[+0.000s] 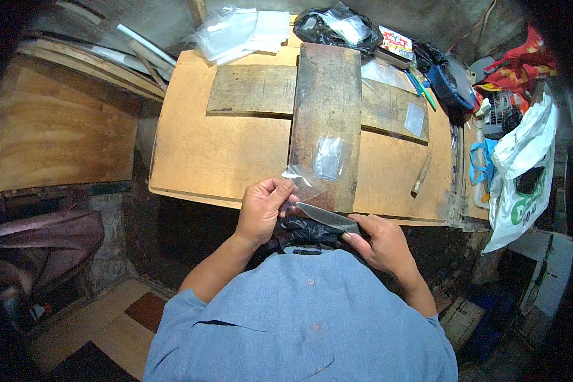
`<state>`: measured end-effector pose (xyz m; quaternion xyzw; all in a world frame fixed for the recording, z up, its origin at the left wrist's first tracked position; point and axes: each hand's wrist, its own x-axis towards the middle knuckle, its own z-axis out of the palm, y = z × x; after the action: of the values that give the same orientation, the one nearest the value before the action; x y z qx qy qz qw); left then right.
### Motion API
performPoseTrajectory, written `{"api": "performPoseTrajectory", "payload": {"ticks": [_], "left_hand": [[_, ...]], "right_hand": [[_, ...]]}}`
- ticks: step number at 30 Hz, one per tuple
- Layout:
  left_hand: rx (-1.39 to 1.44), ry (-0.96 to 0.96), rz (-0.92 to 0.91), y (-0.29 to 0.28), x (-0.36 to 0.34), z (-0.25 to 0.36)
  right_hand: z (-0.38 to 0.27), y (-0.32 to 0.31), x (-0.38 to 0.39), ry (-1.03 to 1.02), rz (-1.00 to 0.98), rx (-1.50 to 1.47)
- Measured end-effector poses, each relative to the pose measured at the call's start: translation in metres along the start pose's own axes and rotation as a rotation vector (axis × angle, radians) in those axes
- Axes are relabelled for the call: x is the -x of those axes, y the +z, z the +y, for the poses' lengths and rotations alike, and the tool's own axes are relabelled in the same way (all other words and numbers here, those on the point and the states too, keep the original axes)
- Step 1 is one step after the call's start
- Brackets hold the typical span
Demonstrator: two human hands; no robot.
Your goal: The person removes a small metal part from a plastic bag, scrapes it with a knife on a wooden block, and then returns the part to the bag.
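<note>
My left hand [260, 210] pinches a thin clear plastic piece [304, 186] at the near edge of a long worn board [321, 89]. My right hand [379, 245] grips a knife [325, 216], its blade pointing left with the tip close to my left fingers and below the plastic. A small stack of clear plastic sheets [328, 159] lies on the board just beyond. Black crumpled material [296, 235] shows beneath the knife, against my blue shirt.
The tan tabletop [219, 159] carries a crosswise board [248, 89], plastic bags [229, 35], a black bag [337, 28], a small box [395, 46], pens [425, 89] and a short worn stick [420, 175]. A white bag [516, 172] hangs at the right.
</note>
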<state>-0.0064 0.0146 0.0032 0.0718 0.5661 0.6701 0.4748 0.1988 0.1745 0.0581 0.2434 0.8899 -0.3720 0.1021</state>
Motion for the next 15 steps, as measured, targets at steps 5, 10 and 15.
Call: {"api": "performPoseTrajectory", "payload": {"ticks": [5, 10, 15], "left_hand": [[0.013, 0.007, 0.044, -0.002, -0.0017, -0.0024], [-0.015, 0.007, 0.055, -0.0023, -0.0035, -0.0018], [0.002, 0.023, 0.03, -0.003, -0.0057, -0.0032]], "right_hand": [[0.0033, 0.0016, -0.0021, -0.032, 0.013, 0.019], [0.0025, 0.001, -0.0032, -0.022, 0.009, 0.052], [0.0026, 0.0022, -0.006, -0.032, 0.023, 0.027]]}}
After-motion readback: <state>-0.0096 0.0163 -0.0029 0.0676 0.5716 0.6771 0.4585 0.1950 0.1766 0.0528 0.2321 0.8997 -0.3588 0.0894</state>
